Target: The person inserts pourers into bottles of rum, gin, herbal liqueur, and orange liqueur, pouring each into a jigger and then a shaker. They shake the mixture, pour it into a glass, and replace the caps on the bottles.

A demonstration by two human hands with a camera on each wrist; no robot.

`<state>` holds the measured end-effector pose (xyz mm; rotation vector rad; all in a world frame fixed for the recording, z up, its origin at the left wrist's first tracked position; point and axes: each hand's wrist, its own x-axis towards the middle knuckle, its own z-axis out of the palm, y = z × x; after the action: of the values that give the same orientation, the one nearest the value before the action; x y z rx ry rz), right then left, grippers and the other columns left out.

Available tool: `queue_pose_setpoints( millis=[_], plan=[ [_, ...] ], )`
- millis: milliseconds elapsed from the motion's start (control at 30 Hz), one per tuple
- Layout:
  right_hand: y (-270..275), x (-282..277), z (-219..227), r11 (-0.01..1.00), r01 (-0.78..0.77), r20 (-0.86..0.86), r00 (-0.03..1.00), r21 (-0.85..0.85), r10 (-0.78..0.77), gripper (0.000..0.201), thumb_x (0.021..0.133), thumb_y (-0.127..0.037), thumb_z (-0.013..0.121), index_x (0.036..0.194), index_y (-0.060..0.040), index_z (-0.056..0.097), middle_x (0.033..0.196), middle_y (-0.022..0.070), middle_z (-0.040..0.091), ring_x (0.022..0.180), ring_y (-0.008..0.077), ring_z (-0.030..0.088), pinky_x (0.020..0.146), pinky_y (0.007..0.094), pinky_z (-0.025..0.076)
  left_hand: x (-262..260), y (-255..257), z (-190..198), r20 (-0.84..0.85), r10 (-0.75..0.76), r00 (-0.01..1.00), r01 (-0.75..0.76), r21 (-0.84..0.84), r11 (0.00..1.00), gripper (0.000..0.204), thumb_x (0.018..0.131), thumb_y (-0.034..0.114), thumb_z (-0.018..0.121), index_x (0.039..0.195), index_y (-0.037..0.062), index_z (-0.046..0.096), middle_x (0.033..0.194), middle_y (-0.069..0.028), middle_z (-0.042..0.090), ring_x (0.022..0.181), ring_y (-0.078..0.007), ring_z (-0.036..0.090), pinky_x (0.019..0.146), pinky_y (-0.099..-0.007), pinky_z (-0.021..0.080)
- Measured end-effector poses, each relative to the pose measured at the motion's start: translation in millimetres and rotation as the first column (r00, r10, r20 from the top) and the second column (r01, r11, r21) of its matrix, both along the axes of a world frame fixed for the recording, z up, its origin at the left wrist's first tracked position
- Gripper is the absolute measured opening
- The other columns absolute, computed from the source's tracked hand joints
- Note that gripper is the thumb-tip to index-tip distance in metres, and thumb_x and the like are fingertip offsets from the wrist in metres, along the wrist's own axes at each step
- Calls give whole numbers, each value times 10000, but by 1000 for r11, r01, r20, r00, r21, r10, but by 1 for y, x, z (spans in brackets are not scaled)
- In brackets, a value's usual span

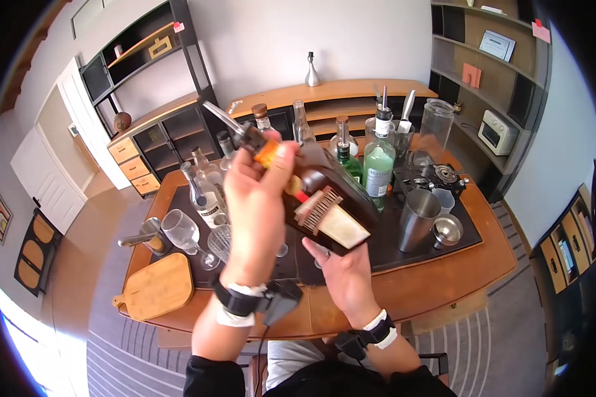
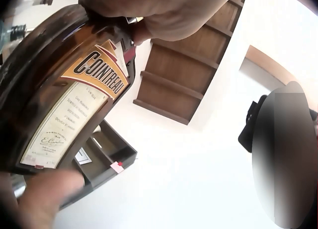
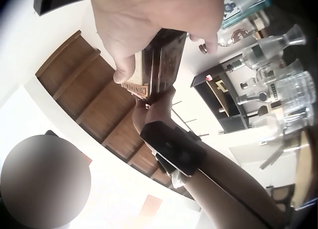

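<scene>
A brown, square-shouldered Cointreau bottle [image 1: 328,192] with a metal pourer is tilted above the table, its neck up to the left and base down to the right. My left hand [image 1: 255,205] wraps round its neck. At the base my right hand [image 1: 346,274] holds the lower end, thumb near the label side; its other fingers are largely hidden behind the bottle. The orange and cream label shows on the bottle [image 2: 74,100] in the left wrist view. From the right wrist view, my right hand [image 3: 156,15] covers the base of the bottle [image 3: 164,65].
Several bottles stand behind, including a pale green one [image 1: 379,165]. A steel shaker [image 1: 418,221], jigger [image 1: 447,230] and glass jar [image 1: 436,126] are on the right. Left are a wine glass [image 1: 180,228], a strainer cup [image 1: 153,237] and a wooden board [image 1: 157,288].
</scene>
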<state>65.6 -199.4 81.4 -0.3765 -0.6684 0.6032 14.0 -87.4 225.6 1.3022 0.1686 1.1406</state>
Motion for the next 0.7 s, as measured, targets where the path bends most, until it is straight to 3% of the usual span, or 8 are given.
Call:
queue_pose_setpoints(
  millis=[67,167,200,333,467,600,700],
  plan=[
    [-5,11,-18,989,137,-11,990,-62,-138,922,880,-454,808,1553,-60,316,1554,105,432,1428,302,445,1196,548,358,3,-26,-12,-22,3,1000,-3,10,1000,253,1026,102,638,1246,-10,586,1097,-91,729,965,-134,693,839,-248,557],
    [-24,30,-47,955,271,12,962,-121,-272,903,859,-463,831,1520,-39,385,1520,127,471,1387,294,483,1170,499,398,11,-49,-32,57,-111,992,116,-98,988,268,1011,49,644,1263,-20,582,1125,-90,719,1013,-132,678,902,-268,547],
    [-29,38,-59,951,292,73,956,-106,-285,838,915,-479,762,1531,-49,390,1509,115,487,1384,293,479,1191,495,359,13,-55,-35,44,-107,993,111,-90,990,280,1008,41,650,1271,-22,578,1135,-90,716,1024,-133,673,926,-279,545],
    [-52,43,-50,980,189,-4,982,-60,-189,786,986,-532,594,1582,-89,336,1578,95,427,1476,291,380,1252,504,235,23,-79,-47,12,-133,991,132,20,991,319,988,30,685,1279,-11,561,1187,-93,703,1102,-141,646,984,-295,511],
    [-73,34,-22,990,79,-103,990,-118,-91,797,1001,-546,536,1623,-124,271,1626,94,357,1503,312,340,1253,528,238,23,-85,-52,-159,-48,986,92,285,954,422,981,138,721,1338,-4,546,1129,-62,687,1058,-121,616,958,-286,488],
    [-86,40,-34,988,-14,-126,992,-155,-6,890,959,-619,562,1640,-153,227,1646,105,314,1517,340,305,1252,525,240,28,-81,-62,-227,-134,965,158,93,983,340,1013,179,680,1292,-3,609,1067,-43,680,979,-91,611,890,-275,509],
    [-85,36,-47,1000,9,-223,975,-26,-14,811,944,-534,627,1596,-158,328,1593,74,418,1482,302,382,1233,593,256,24,-90,-57,-337,-118,934,164,112,980,332,1017,164,675,1290,-8,597,1051,-29,669,956,-75,603,862,-264,511]
  ],
)
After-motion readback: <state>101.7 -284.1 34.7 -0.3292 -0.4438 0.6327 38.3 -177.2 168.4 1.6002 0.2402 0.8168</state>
